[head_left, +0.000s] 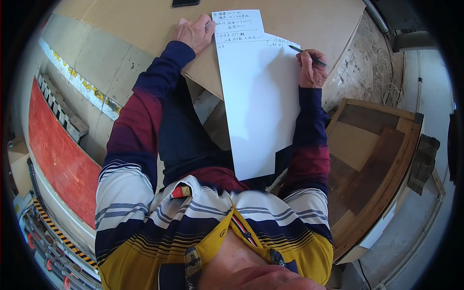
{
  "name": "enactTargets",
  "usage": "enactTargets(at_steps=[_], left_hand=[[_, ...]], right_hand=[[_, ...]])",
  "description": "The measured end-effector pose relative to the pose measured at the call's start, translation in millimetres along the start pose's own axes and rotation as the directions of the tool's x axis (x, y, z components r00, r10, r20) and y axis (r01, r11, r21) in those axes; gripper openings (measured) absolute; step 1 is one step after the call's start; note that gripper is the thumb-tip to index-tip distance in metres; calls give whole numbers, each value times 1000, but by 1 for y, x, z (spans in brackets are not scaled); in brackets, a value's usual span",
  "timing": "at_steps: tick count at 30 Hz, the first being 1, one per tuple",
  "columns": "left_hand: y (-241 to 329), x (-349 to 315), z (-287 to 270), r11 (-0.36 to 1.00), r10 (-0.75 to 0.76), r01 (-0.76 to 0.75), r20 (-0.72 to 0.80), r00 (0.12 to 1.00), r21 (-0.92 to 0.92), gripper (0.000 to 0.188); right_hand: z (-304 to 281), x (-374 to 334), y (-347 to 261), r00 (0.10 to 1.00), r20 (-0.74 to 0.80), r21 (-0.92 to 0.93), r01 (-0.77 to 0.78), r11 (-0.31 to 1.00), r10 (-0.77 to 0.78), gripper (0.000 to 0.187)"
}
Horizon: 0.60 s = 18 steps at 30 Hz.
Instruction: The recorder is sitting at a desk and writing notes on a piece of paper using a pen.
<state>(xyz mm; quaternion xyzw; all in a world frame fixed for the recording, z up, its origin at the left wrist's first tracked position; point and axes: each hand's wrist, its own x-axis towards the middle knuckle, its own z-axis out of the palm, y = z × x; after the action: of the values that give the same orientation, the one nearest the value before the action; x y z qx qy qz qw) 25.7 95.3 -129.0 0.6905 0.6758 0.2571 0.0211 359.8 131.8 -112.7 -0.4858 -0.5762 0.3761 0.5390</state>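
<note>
A large white sheet of paper (261, 101) lies over the brown tabletop and hangs past its near edge toward my lap. Several lines of dark handwriting run across its top part. In my right hand (312, 67) is a dark pen (316, 61), its tip on the paper near the upper right lines. My left hand (195, 34) rests on the tabletop at the sheet's upper left edge, its fingers curled; whether they pinch anything, I cannot tell. The right side of the paper lies beside my right wrist.
A dark phone (185, 2) lies at the table's far edge. On the right stands a wooden frame with brown panels (372, 145). A red board (60, 150) and a striped yellow-black bar (63, 232) are at the left. The brown tabletop (130, 19) extends to the far left.
</note>
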Motion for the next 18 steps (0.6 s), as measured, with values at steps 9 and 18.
enactTargets(at_steps=[9, 18], left_hand=[[3, -1, -5, 1000, -11, 11, 24, 1000, 8, 27], [3, -1, -4, 1000, -12, 12, 11, 1000, 5, 27]], right_hand=[[0, 0, -1, 1000, 4, -37, -1, 999, 1, 14], [-1, 2, 5, 1000, -2, -30, 9, 1000, -9, 15]])
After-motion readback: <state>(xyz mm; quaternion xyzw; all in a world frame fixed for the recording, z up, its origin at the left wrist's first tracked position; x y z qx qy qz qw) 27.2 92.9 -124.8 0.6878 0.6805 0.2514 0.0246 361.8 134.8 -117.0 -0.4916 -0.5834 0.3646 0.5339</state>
